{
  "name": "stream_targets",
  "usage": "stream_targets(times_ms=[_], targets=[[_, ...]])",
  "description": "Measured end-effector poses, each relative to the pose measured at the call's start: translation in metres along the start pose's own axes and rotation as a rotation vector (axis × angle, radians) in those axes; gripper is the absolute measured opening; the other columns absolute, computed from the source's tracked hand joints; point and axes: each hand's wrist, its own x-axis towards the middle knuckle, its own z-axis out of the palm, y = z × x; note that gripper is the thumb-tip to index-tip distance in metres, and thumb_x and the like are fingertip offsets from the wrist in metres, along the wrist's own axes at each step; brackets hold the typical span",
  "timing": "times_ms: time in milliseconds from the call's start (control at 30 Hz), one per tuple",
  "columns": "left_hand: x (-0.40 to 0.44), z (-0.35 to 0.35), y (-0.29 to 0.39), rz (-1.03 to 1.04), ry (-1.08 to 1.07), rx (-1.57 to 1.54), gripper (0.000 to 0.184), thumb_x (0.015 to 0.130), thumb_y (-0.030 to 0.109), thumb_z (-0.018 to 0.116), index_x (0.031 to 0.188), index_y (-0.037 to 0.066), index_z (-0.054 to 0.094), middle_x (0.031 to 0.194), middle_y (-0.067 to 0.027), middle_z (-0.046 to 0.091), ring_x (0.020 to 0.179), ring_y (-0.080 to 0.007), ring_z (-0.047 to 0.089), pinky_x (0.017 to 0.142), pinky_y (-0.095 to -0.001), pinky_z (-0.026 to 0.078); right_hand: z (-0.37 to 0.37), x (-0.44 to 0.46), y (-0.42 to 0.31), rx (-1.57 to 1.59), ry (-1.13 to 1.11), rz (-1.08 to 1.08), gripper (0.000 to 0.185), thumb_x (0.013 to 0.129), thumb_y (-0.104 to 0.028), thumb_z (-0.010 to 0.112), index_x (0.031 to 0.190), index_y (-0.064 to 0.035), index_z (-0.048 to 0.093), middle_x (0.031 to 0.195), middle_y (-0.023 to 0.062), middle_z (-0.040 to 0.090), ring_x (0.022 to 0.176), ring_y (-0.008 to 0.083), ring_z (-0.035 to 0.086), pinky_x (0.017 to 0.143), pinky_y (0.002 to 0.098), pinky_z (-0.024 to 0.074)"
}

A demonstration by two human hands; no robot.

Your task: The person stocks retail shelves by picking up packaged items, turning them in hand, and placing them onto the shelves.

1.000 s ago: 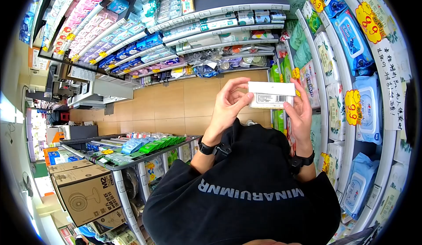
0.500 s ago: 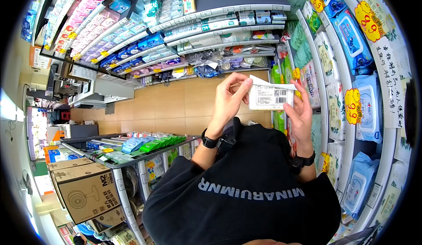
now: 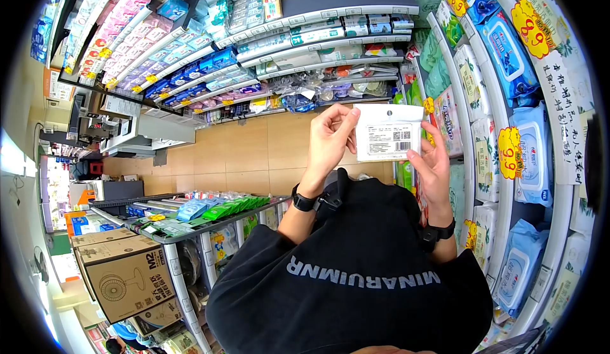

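Observation:
A small white package (image 3: 389, 139) with a printed label, a barcode and a hanging hole in its top flap is held up in front of my chest. My left hand (image 3: 330, 139) pinches its upper left corner between thumb and fingers. On the other side, my right hand (image 3: 434, 163) grips the right edge, with the thumb on the lower front and the fingers behind and beside it. The flap stands upright, and the label faces the camera. Dark watches are on both wrists.
Stocked shelves (image 3: 330, 15) run across the back. At the right, another shelf holds blue wipe packs (image 3: 532, 154) close to my right arm. A low display with green packets (image 3: 235, 208) and a fan carton (image 3: 127, 281) stand at the left. Tiled floor (image 3: 254, 151) lies between.
The package's top flap, folded down over the front a second ago, has been lifted upright, showing the whole label. My left hand has moved slightly with the flap, and both hands keep hold.

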Motion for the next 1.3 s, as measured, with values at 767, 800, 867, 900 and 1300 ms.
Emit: stream_targets(times_ms=[767,800,867,900,1300], targets=[[-0.001,-0.005,-0.011,-0.073,-0.013,-0.097,0.023,0.099,0.016,0.060,0.081,0.003,0.059,0.061,-0.0011,0.060,0.045,-0.0063,0.054,0.039,-0.0201,0.043,-0.001,-0.006,0.003,-0.012,-0.026,0.020,0.056,0.093,0.006,0.057,0.143,0.0011,0.032,0.112,0.0198,0.067,0.092,0.0162,0.064,0.083,0.0298,0.0506],[-0.002,-0.005,-0.011,-0.074,-0.013,-0.096,0.023,0.099,0.016,0.060,0.081,0.003,0.059,0.061,-0.0011,0.060,0.045,-0.0063,0.054,0.039,-0.0201,0.043,-0.001,-0.006,0.004,-0.012,-0.026,0.021,0.056,0.093,0.006,0.057,0.143,0.0011,0.032,0.112,0.0198,0.067,0.092,0.0162,0.064,0.083,0.0298,0.0506],[-0.002,-0.005,-0.011,-0.078,-0.011,-0.106,0.023,0.099,0.016,0.060,0.081,0.003,0.059,0.062,-0.0009,0.060,0.046,-0.0063,0.054,0.039,-0.0201,0.043,-0.002,-0.007,0.004,-0.022,-0.034,0.017,0.055,0.093,0.006,0.057,0.143,0.0008,0.032,0.111,0.0195,0.067,0.092,0.0163,0.064,0.083,0.0299,0.0506],[-0.003,-0.005,-0.011,-0.078,-0.011,-0.106,0.023,0.099,0.016,0.060,0.081,0.003,0.059,0.062,-0.0009,0.060,0.046,-0.0063,0.054,0.039,-0.0201,0.043,-0.001,-0.007,0.004,-0.022,-0.034,0.017,0.055,0.093,0.006,0.057,0.143,0.0008,0.032,0.111,0.0195,0.067,0.092,0.0163,0.064,0.083,0.0299,0.0506],[-0.009,-0.005,-0.007,-0.028,-0.016,-0.053,0.021,0.100,0.021,0.062,0.094,0.001,0.061,0.073,-0.0010,0.063,0.055,-0.0041,0.057,0.045,-0.0191,0.045,-0.003,-0.005,0.005,0.047,0.011,0.069,0.050,0.092,0.005,0.058,0.138,0.0020,0.037,0.115,0.0178,0.066,0.100,0.0172,0.063,0.084,0.0304,0.0513]])
